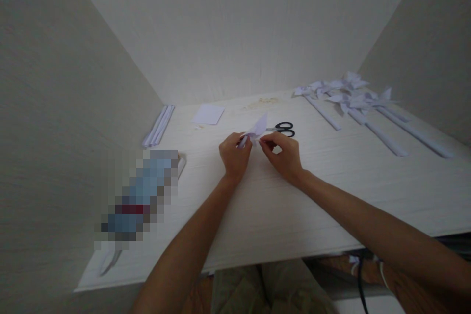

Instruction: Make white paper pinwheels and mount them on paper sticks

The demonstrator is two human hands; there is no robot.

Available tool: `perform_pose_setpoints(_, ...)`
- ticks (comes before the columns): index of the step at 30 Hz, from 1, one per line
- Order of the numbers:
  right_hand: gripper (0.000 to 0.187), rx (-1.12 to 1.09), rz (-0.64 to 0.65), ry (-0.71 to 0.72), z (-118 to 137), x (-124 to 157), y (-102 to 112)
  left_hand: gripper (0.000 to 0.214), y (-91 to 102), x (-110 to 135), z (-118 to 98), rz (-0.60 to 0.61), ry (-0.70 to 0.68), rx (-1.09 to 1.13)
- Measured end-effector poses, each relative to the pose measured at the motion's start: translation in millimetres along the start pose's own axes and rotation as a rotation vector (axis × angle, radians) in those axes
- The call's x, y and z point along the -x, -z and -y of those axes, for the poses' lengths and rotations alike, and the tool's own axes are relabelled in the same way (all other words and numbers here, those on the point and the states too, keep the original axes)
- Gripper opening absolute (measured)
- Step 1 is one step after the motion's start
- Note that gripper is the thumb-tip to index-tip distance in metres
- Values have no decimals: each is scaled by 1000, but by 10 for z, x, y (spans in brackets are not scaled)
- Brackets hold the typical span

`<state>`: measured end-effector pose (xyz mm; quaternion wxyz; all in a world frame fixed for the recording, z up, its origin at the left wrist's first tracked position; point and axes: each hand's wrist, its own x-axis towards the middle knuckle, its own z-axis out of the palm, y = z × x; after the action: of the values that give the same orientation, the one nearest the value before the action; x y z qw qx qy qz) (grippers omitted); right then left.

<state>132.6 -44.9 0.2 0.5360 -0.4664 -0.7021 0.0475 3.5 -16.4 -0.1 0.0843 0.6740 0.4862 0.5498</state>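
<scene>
Near the middle of the table, a folded white paper pinwheel (pixel 258 126) is held up between my two hands. My left hand (pixel 235 156) closes round its lower left part, and a short rolled end of white paper shows at the fingers. With thumb and forefinger, my right hand (pixel 284 155) pinches the paper's lower right edge. Black-handled scissors (pixel 285 126) lie just beyond my right hand, their blades partly behind the paper. How the paper is folded inside my fingers is hidden.
Several paper pinwheels on rolled sticks (pixel 382 132) lie at the right. A square white sheet (pixel 208 114) lies at the back, left of my hands. Rolled paper sticks (pixel 159 126) rest by the left wall, with a pixelated blue object (pixel 143 191) nearer me.
</scene>
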Motion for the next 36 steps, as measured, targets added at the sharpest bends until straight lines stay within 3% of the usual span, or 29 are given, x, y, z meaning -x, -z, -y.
perform_pose_setpoints(14,19,152,55,46,-46,23,-22,11,-2,10,-5,-8,10,7)
perform_pose_setpoints(22,14,39,28,149,-69,17,-58,10,-11,8,8,-13,5,48)
perform_pose_setpoints(29,15,154,52,29,-74,-4,-45,9,-3,7,-15,-14,0,71)
perform_pose_setpoints(36,9,61,23,31,-89,-3,-49,9,-4,4,-22,-2,27,113)
